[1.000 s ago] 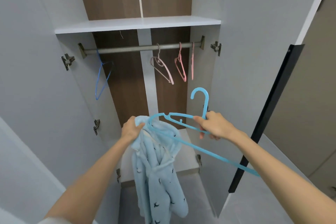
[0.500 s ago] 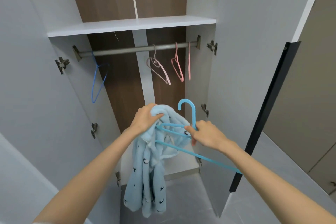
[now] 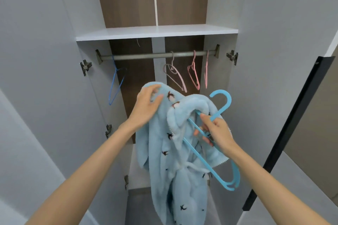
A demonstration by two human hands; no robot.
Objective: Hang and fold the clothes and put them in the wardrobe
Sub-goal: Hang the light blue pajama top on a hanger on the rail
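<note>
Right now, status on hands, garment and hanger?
Left hand grips top of fleece garment. Right hand pinches blue hanger below its hook; one hanger arm under the garment, not yet hung. Rail carries four bare hangers, gap mid-rail.

The garment (image 3: pixel 164 151), pale blue fleece dotted with small dark birds, hangs bunched in front of the open wardrobe (image 3: pixel 155 32), its top edge raised at the left. The blue plastic hanger (image 3: pixel 221 111) tilts, hook up to the right, one arm inside the fleece, the other jutting out lower right.
</note>
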